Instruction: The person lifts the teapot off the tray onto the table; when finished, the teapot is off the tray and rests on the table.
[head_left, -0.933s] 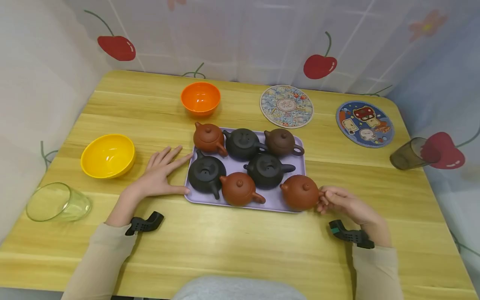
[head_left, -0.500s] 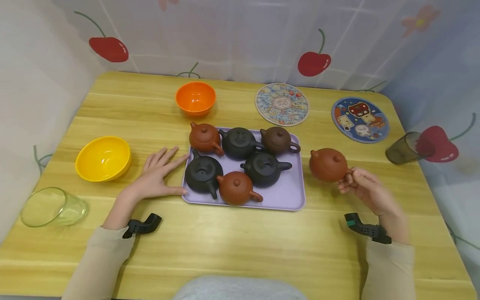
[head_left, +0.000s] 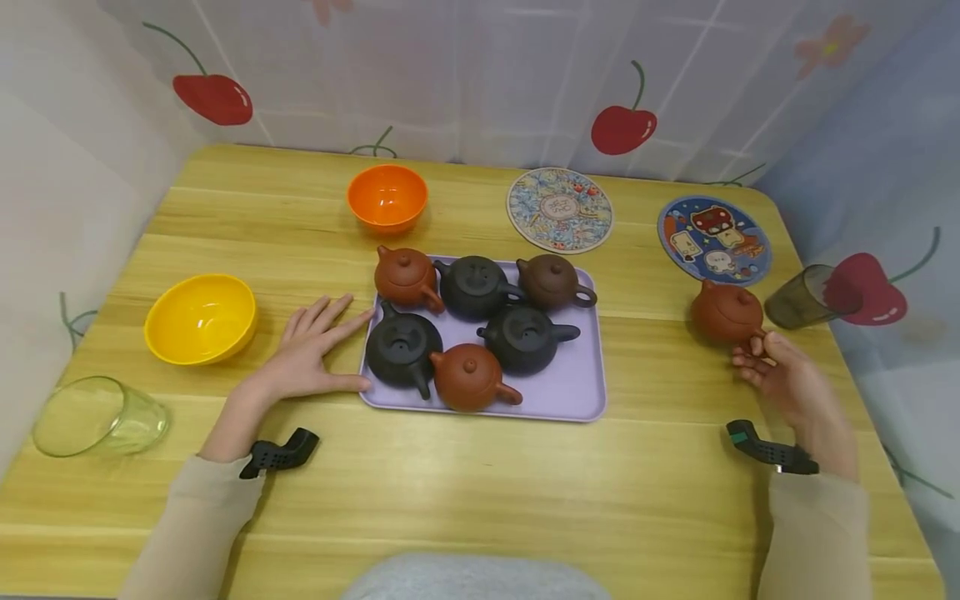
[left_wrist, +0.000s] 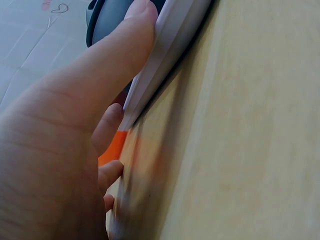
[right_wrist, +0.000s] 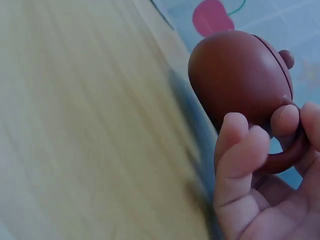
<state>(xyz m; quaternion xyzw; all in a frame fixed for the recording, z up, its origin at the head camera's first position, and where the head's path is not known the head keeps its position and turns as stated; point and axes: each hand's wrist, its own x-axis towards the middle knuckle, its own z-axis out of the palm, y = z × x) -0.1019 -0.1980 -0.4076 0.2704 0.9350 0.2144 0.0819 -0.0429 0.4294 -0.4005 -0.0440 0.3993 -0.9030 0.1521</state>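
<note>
My right hand [head_left: 798, 383] holds a reddish-brown clay teapot [head_left: 725, 314] by its handle, right of the tray. In the right wrist view, the fingers curl round the handle [right_wrist: 287, 159], and the teapot looks raised off the wood. My left hand [head_left: 303, 358] lies with fingers spread, thumb and forefinger at the left edge of a lilac tray [head_left: 566, 396]. On that tray stand several teapots: black ones [head_left: 403, 346], a dark brown one [head_left: 551, 282] at the back right, and reddish-brown ones [head_left: 468, 377]. The left wrist view shows the thumb against the tray's rim [left_wrist: 167, 42].
A yellow bowl [head_left: 201, 321] and a clear green glass lying on its side [head_left: 105, 417] are at the left. Behind the tray are an orange bowl [head_left: 387, 198] and a patterned round mat [head_left: 560, 210]. A blue round mat [head_left: 715, 242] and a dark glass [head_left: 798, 297] lie beyond the held teapot.
The right hand has lifted the reddish-brown teapot off the tray's front right corner and carried it right and away, towards the dark glass. The left hand keeps its place at the tray.
</note>
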